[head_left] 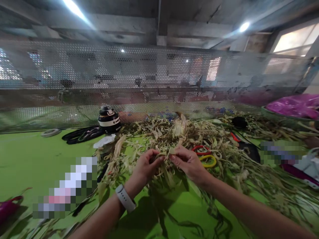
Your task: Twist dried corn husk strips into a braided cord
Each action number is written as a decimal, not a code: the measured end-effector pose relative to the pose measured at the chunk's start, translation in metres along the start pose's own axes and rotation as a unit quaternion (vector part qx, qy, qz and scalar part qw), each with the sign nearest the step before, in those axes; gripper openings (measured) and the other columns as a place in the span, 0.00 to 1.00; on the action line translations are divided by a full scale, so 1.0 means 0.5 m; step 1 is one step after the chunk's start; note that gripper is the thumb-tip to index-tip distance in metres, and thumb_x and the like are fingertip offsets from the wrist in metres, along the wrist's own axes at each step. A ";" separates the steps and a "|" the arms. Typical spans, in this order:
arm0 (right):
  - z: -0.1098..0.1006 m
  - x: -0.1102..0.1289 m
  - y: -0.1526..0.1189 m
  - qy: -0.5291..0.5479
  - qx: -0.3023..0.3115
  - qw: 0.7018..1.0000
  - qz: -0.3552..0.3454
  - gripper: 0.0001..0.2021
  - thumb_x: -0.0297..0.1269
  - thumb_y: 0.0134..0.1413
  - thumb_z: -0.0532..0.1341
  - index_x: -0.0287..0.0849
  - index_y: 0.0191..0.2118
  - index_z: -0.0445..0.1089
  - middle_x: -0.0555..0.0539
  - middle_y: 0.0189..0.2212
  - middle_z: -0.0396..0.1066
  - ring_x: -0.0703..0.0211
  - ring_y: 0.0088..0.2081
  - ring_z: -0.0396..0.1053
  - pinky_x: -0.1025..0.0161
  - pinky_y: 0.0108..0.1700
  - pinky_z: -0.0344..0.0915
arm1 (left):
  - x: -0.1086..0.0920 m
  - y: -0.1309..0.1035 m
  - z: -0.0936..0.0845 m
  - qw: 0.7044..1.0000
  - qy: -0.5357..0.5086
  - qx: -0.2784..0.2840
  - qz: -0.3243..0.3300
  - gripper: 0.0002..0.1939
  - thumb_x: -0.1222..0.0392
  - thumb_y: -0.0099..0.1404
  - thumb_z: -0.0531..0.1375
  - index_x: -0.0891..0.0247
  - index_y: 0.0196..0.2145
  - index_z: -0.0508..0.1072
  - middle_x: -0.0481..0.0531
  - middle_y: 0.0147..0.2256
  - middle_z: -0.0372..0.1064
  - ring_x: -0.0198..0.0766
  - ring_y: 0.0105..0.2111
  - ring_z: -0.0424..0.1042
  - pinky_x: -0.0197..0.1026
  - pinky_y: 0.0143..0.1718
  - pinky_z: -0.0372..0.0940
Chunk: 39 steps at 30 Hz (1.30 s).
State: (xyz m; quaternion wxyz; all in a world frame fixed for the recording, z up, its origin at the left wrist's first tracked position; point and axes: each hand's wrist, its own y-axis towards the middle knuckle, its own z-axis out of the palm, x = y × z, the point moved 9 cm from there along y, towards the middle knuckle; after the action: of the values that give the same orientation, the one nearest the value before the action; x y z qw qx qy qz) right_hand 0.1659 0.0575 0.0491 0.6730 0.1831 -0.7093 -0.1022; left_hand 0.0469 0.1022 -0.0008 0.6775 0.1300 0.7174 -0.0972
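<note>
Husk (pale) in each grip

Over there on the worktop, husks lie heaped before the screen, a bottle to their left, scissors among them.

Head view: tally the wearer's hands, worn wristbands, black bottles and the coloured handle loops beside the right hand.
Hands (left hand, right hand): 2
White wristband: 1
Black bottle: 1
Handle loops (red loop, yellow loop): 2
Total: 6
</note>
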 end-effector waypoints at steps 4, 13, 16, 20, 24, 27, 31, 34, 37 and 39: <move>0.005 -0.006 -0.001 0.048 0.015 0.998 0.025 0.11 0.43 0.48 0.63 0.40 0.26 0.71 0.51 0.29 0.63 0.71 0.24 0.60 0.72 0.24 0.60 | -0.009 -0.005 0.018 0.999 -0.008 0.033 0.032 0.19 0.47 0.47 0.63 0.66 0.27 0.66 0.43 0.19 0.60 0.28 0.19 0.56 0.32 0.20 0.52; 0.002 -0.068 -0.010 0.025 -0.014 0.981 0.190 0.17 0.48 0.45 0.62 0.39 0.22 0.63 0.56 0.13 0.64 0.75 0.09 0.53 0.76 0.10 0.48 | -0.020 -0.015 0.020 0.999 -0.005 0.030 0.028 0.15 0.53 0.52 0.62 0.66 0.31 0.66 0.44 0.23 0.63 0.28 0.22 0.59 0.32 0.23 0.55; 0.001 -0.073 -0.010 -0.005 -0.004 0.980 0.199 0.16 0.46 0.45 0.62 0.38 0.20 0.62 0.55 0.12 0.64 0.75 0.09 0.54 0.76 0.10 0.49 | -0.017 -0.014 0.017 1.000 -0.010 0.019 0.022 0.15 0.54 0.53 0.62 0.66 0.35 0.66 0.47 0.27 0.67 0.30 0.24 0.62 0.33 0.25 0.58; -0.004 -0.079 -0.010 -0.032 -0.014 0.978 0.207 0.15 0.44 0.45 0.61 0.38 0.19 0.62 0.55 0.12 0.64 0.75 0.09 0.54 0.76 0.11 0.50 | -0.021 -0.015 0.015 0.999 0.014 0.010 0.034 0.15 0.55 0.55 0.60 0.65 0.39 0.66 0.48 0.28 0.68 0.32 0.26 0.65 0.34 0.27 0.61; -0.006 -0.084 -0.009 -0.050 -0.015 0.976 0.211 0.14 0.43 0.45 0.61 0.39 0.19 0.63 0.56 0.12 0.64 0.74 0.09 0.54 0.76 0.11 0.50 | -0.038 -0.020 0.019 0.994 0.063 0.017 0.089 0.14 0.58 0.58 0.58 0.65 0.41 0.66 0.50 0.31 0.69 0.35 0.31 0.68 0.37 0.32 0.64; -0.008 -0.084 -0.009 -0.056 -0.021 0.976 0.211 0.14 0.42 0.45 0.60 0.39 0.19 0.61 0.56 0.11 0.63 0.74 0.08 0.54 0.75 0.10 0.49 | -0.053 -0.026 0.024 0.984 0.103 0.024 0.144 0.13 0.59 0.59 0.57 0.63 0.42 0.67 0.53 0.37 0.70 0.37 0.36 0.69 0.38 0.37 0.64; -0.008 -0.081 -0.008 -0.063 -0.018 0.977 0.204 0.13 0.41 0.46 0.60 0.40 0.19 0.60 0.58 0.11 0.61 0.74 0.08 0.53 0.76 0.10 0.48 | -0.057 -0.032 0.029 0.973 0.146 0.029 0.177 0.14 0.60 0.60 0.56 0.63 0.44 0.66 0.53 0.37 0.70 0.38 0.36 0.70 0.38 0.38 0.65; -0.003 -0.084 -0.008 -0.080 0.001 0.978 0.194 0.12 0.39 0.47 0.59 0.40 0.20 0.60 0.58 0.12 0.61 0.75 0.08 0.52 0.75 0.10 0.48 | -0.062 -0.037 0.033 0.964 0.170 0.034 0.200 0.13 0.62 0.61 0.55 0.62 0.45 0.66 0.51 0.37 0.71 0.36 0.35 0.70 0.37 0.37 0.64; 0.001 -0.090 -0.008 -0.094 0.015 0.978 0.184 0.10 0.37 0.47 0.58 0.40 0.21 0.60 0.58 0.12 0.60 0.74 0.09 0.52 0.75 0.10 0.49 | -0.072 -0.044 0.039 0.951 0.202 0.040 0.233 0.13 0.65 0.60 0.55 0.60 0.44 0.68 0.51 0.40 0.71 0.36 0.38 0.69 0.37 0.40 0.63; -0.001 -0.092 -0.009 -0.098 0.007 0.979 0.180 0.09 0.36 0.47 0.57 0.40 0.21 0.60 0.58 0.12 0.60 0.74 0.09 0.53 0.75 0.10 0.49 | -0.076 -0.047 0.040 0.946 0.212 0.036 0.243 0.14 0.66 0.60 0.55 0.60 0.45 0.68 0.50 0.41 0.70 0.37 0.39 0.69 0.37 0.42 0.62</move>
State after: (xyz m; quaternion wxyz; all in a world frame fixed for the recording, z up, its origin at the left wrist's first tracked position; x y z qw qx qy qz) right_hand 0.1682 0.0717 0.0053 0.6066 0.0463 -0.7936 0.0085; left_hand 0.0602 0.0713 0.0350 0.5073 0.3423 0.7873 0.0749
